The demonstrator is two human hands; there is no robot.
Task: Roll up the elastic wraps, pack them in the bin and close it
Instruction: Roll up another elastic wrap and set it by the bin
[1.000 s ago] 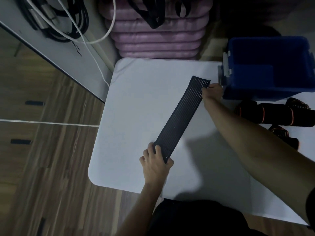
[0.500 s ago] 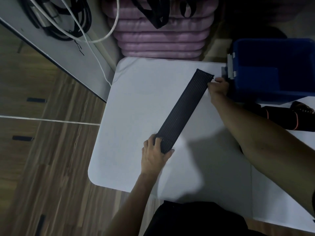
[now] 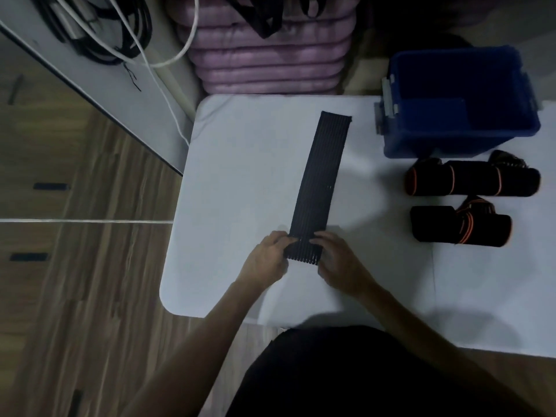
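Note:
A long black ribbed elastic wrap (image 3: 322, 179) lies flat and stretched out on the white table (image 3: 240, 182), running away from me. My left hand (image 3: 267, 260) pinches the wrap's near end at its left corner. My right hand (image 3: 337, 260) pinches the same end at its right corner. The open blue bin (image 3: 463, 133) stands at the table's far right, and nothing shows inside it. Two black wraps with orange stripes lie rolled in front of the bin, one (image 3: 472, 179) behind the other (image 3: 436, 224).
A stack of purple cushions (image 3: 267, 55) sits beyond the table's far edge. Black and white cables (image 3: 114, 28) lie on a grey surface at the upper left. Wooden floor (image 3: 75, 266) lies to the left of the table.
My right hand let go of the wrap's far end beside the bin and came back to the near end. The wrap now lies straighter on the table.

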